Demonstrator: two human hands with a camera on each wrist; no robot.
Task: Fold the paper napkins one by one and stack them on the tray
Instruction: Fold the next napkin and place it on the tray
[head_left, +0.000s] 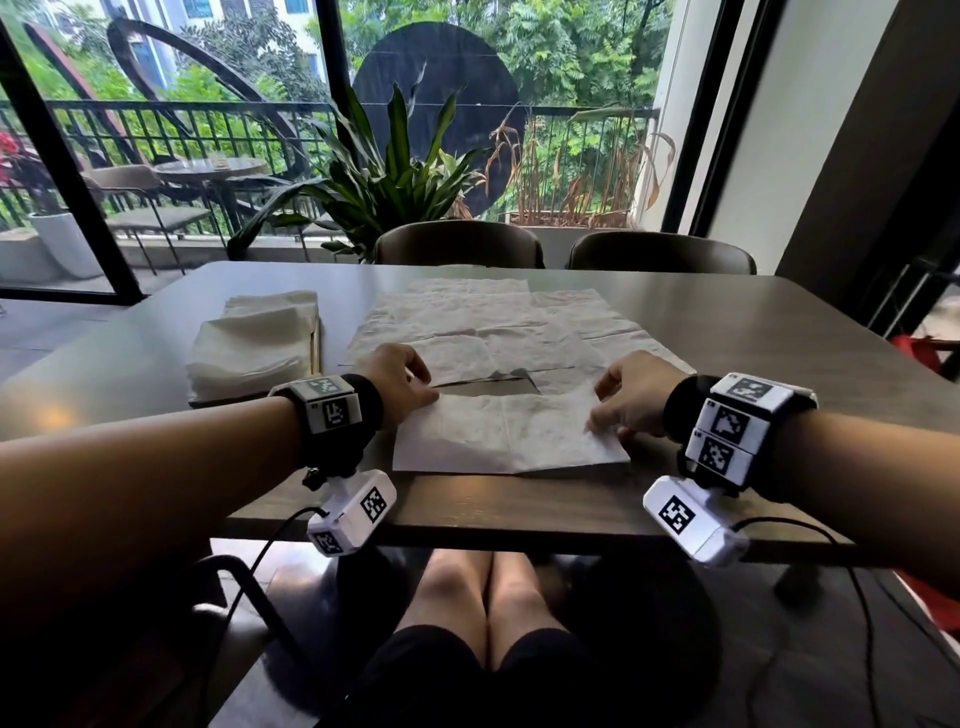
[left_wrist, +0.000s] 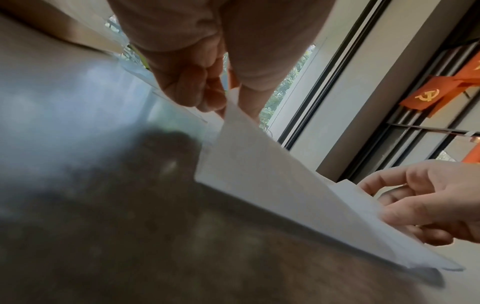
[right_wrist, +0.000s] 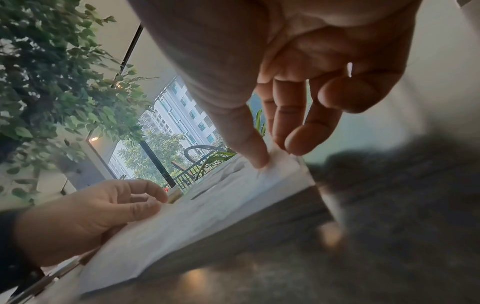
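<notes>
A white paper napkin lies near the table's front edge, its far half lifted off the table. My left hand pinches its far left corner between thumb and fingers. My right hand pinches the far right corner, thumb on top of the napkin. Several unfolded napkins are spread flat behind it. A stack of folded napkins sits on the tray at the left, which they mostly cover.
The dark table has bare surface to the right. Two chairs stand at the far side, with a potted plant and a glass wall behind. The front edge is close to my wrists.
</notes>
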